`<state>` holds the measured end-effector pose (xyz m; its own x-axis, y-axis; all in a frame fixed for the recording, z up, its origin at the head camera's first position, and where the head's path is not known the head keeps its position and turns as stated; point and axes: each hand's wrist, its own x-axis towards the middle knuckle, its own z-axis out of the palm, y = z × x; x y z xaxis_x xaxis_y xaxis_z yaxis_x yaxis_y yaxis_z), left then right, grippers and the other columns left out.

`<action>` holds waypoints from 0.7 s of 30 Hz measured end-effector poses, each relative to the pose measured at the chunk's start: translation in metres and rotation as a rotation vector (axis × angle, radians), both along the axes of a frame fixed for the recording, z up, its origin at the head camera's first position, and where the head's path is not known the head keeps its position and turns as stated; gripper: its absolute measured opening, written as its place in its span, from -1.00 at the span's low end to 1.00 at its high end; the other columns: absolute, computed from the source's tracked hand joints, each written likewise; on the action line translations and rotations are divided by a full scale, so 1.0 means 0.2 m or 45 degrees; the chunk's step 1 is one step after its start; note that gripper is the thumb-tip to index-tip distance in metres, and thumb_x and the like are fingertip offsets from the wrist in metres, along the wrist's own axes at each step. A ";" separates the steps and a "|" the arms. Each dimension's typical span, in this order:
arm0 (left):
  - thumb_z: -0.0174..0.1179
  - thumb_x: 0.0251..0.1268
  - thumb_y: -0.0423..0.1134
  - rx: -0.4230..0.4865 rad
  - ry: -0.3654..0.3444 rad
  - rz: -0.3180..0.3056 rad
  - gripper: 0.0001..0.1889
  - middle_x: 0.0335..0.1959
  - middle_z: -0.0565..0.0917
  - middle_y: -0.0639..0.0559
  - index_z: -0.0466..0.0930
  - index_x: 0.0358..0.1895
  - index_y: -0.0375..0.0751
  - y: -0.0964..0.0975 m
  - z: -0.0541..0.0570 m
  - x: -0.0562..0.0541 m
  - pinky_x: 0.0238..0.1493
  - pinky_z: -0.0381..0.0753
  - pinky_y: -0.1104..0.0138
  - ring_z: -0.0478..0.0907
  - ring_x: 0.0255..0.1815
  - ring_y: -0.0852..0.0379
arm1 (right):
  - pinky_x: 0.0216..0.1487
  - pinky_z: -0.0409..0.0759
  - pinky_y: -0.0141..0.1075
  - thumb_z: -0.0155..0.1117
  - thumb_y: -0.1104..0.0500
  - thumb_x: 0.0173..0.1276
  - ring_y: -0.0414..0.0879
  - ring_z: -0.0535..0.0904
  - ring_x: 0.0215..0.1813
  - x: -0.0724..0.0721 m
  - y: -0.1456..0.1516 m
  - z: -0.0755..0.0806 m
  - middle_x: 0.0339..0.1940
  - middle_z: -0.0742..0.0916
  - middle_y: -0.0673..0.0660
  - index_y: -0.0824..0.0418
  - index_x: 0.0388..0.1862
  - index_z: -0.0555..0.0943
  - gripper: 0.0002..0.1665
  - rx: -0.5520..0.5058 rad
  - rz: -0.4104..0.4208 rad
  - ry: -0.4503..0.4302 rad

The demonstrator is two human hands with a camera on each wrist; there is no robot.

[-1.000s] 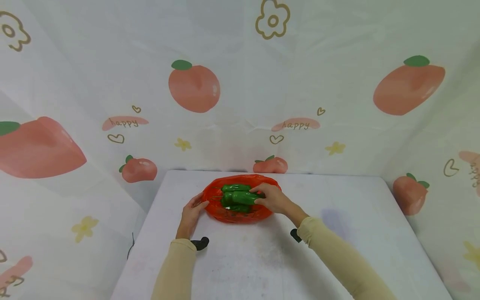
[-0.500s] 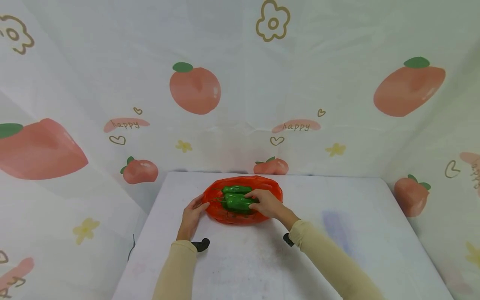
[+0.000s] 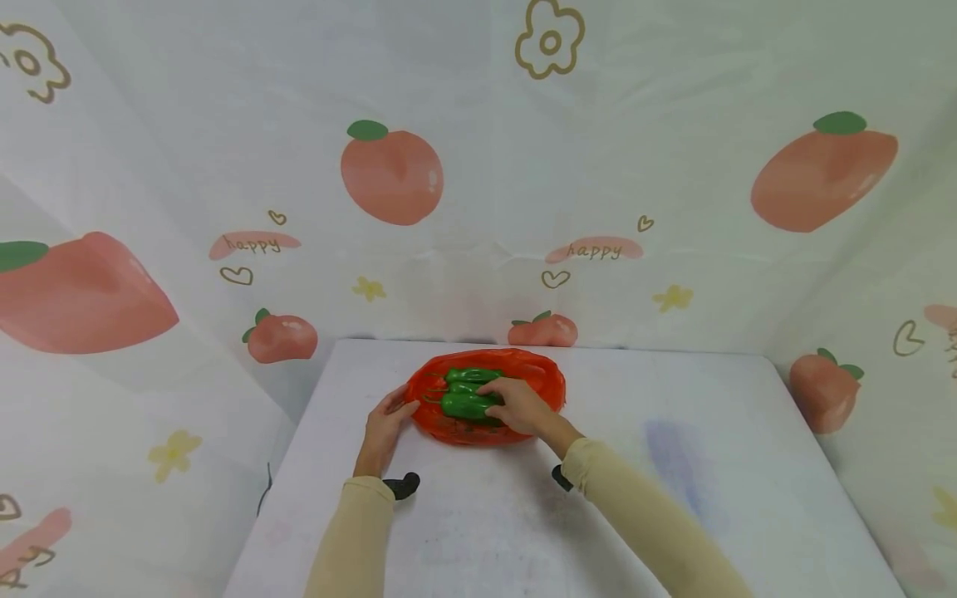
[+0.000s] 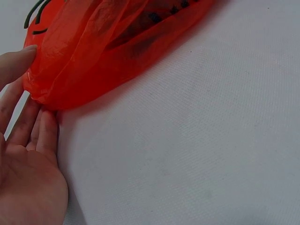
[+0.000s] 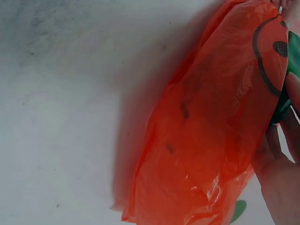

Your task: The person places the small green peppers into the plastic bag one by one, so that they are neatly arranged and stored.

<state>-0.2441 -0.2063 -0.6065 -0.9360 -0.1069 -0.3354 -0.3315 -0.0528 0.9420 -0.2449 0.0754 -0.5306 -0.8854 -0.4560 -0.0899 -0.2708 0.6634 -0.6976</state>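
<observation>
A red plastic bag lies spread open on the table, holding several long green peppers. At the bag's left end is my left hand; in the left wrist view its thumb overlaps the bag's edge while the fingers lie behind and under it. My right hand reaches in from the right and holds the right end of the nearest green pepper, whose stem points left. In the right wrist view, the bag's near side hides most of that pepper.
The white table has a faint purple stain on the right. A white cloth backdrop with printed fruit stands behind the bag and at both sides. Dark wrist mounts show at both sleeves.
My right hand has moved left and a little nearer with the pepper, which now lies at the front of the others. The left hand stays at the bag's left end.
</observation>
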 end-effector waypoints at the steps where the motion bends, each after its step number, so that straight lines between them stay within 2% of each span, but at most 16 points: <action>1: 0.32 0.39 -0.21 0.001 -0.002 0.001 -0.37 0.54 0.39 -0.13 0.38 0.50 -0.08 0.00 0.00 0.00 0.61 0.27 0.06 0.30 0.57 -0.09 | 0.38 0.57 0.03 0.37 0.22 0.40 0.05 0.55 0.26 0.00 0.00 0.00 0.23 0.69 0.13 0.11 0.25 0.65 -0.57 0.001 -0.002 0.004; 10: 0.31 0.40 -0.21 0.000 0.018 -0.015 -0.38 0.53 0.40 -0.13 0.39 0.49 -0.09 0.00 0.00 -0.01 0.61 0.28 0.08 0.31 0.56 -0.08 | 0.36 0.57 0.01 0.40 0.21 0.38 0.04 0.54 0.19 -0.01 -0.05 -0.02 0.14 0.68 0.15 0.14 0.20 0.68 -0.60 0.026 -0.002 0.023; 21: 0.30 0.40 -0.23 0.015 0.005 -0.015 -0.39 0.53 0.40 -0.13 0.38 0.49 -0.10 0.00 0.00 -0.01 0.63 0.26 0.09 0.30 0.57 -0.08 | 0.37 0.57 0.02 0.42 0.19 0.36 0.04 0.57 0.18 0.01 -0.07 -0.02 0.13 0.70 0.15 0.17 0.16 0.69 -0.61 0.061 -0.018 0.018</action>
